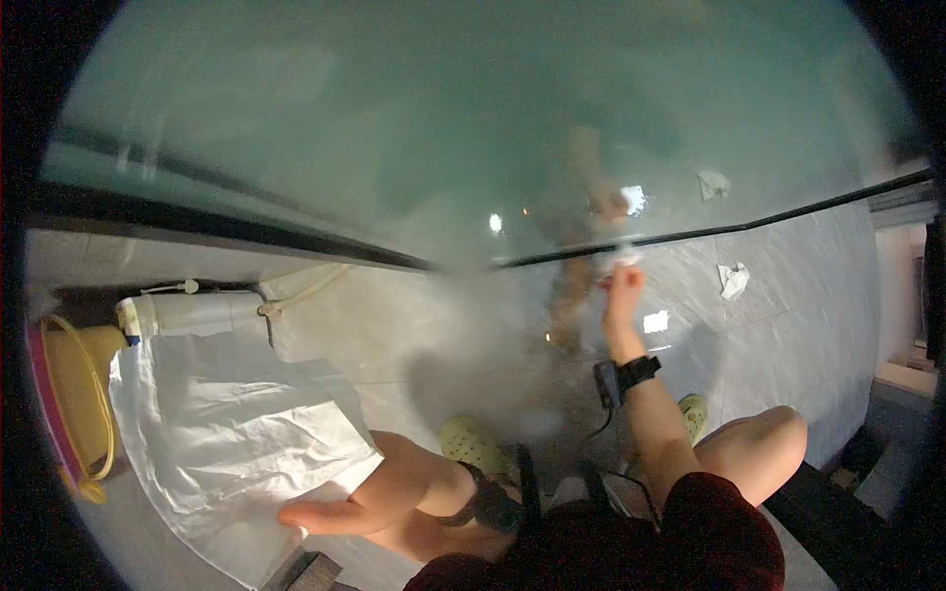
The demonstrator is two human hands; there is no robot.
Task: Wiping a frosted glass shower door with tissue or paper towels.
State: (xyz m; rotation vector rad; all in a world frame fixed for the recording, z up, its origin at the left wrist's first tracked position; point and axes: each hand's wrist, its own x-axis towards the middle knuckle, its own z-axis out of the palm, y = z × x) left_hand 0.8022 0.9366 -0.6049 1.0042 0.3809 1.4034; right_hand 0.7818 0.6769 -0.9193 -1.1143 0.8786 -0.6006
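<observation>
A large creased white sheet [236,443], paper or plastic, hangs from my left hand [325,517]. My left thumb presses on it, and the other fingers are hidden behind it. Out in front, my right hand [625,284] pinches a small white wad [627,257], perhaps tissue, blurred and close to the dark lower edge [687,235] of a greenish glass panel [458,118]. The panel reflects my right arm and hand. On the right wrist sits a black strap with a small device [628,375]. A crumpled white tissue [733,281] lies on the tiled floor [791,295] to the right.
A yellow bucket-like container [77,399] with a pink rim stands at the far left, beside a white cylindrical fixture [196,314] and a pale hose [310,292]. My feet wear pale green clogs [465,442]. A grey block [314,572] lies at the bottom. Haze blurs the middle of the view.
</observation>
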